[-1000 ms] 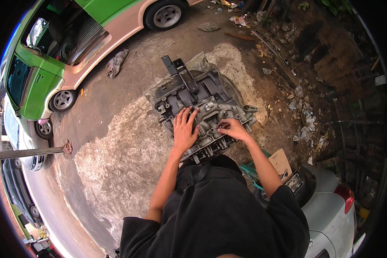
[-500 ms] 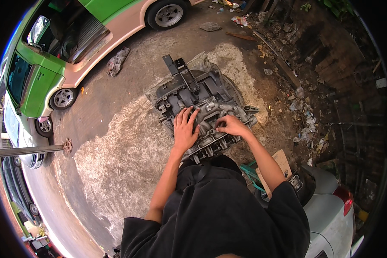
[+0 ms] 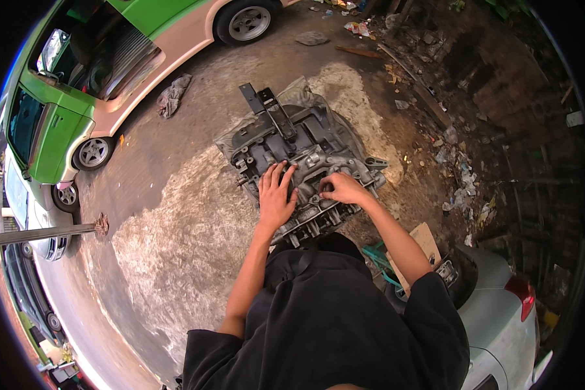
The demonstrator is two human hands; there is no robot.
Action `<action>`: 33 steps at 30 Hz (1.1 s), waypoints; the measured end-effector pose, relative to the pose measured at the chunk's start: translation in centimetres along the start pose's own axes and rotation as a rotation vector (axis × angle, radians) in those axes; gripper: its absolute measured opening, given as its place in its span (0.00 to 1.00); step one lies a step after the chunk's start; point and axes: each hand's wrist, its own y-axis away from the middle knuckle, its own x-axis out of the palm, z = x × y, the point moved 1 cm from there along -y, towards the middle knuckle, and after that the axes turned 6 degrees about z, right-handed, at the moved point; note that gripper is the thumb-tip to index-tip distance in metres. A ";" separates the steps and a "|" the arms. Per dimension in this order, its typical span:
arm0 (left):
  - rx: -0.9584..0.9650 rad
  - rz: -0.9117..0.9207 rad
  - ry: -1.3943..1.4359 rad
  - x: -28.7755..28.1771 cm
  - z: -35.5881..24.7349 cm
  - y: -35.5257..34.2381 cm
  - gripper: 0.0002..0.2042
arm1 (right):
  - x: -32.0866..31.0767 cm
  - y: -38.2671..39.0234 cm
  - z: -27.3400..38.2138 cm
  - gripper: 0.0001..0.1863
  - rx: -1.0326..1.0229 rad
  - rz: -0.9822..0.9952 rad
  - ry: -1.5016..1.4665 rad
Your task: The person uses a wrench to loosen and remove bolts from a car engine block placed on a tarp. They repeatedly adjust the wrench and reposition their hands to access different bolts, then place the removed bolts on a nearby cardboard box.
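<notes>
In front of me lies a greasy engine [image 3: 315, 133], dark on its far side, with a grey cast-metal part [image 3: 335, 160] across its near right. A long black metal bracket [image 3: 276, 117] stands up from its far left. My left hand [image 3: 277, 198] rests on the near left of the engine, its fingers stretched out and holding nothing. On the grey casting's near side, my right hand [image 3: 344, 188] is closed, thumb and fingers drawn together at the engine. What they pinch, if anything, is too small to make out.
A cloth [image 3: 297, 94] lies under the engine's far side. A green and pink van [image 3: 58, 133] is parked at the far left. To my near right are a silver car [image 3: 500, 312], a cardboard piece [image 3: 422, 244] and a teal plastic thing [image 3: 380, 260]. Rubbish [image 3: 465, 182] litters the right.
The whole view has shifted slightly, so the engine sits a little further left. Both hands keep about the same places on it.
</notes>
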 end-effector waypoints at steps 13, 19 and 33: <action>-0.014 -0.002 0.033 0.0 0.0 0.1 0.32 | 5.3 2.2 1.9 0.12 0.370 -0.023 -1.104; 0.001 -0.011 0.029 0.2 0.1 0.1 0.32 | 9.5 2.5 4.0 0.15 0.321 -0.256 -1.411; 0.006 0.018 0.044 -0.3 0.0 0.1 0.33 | 3.2 5.3 -0.2 0.11 0.219 -0.203 -0.955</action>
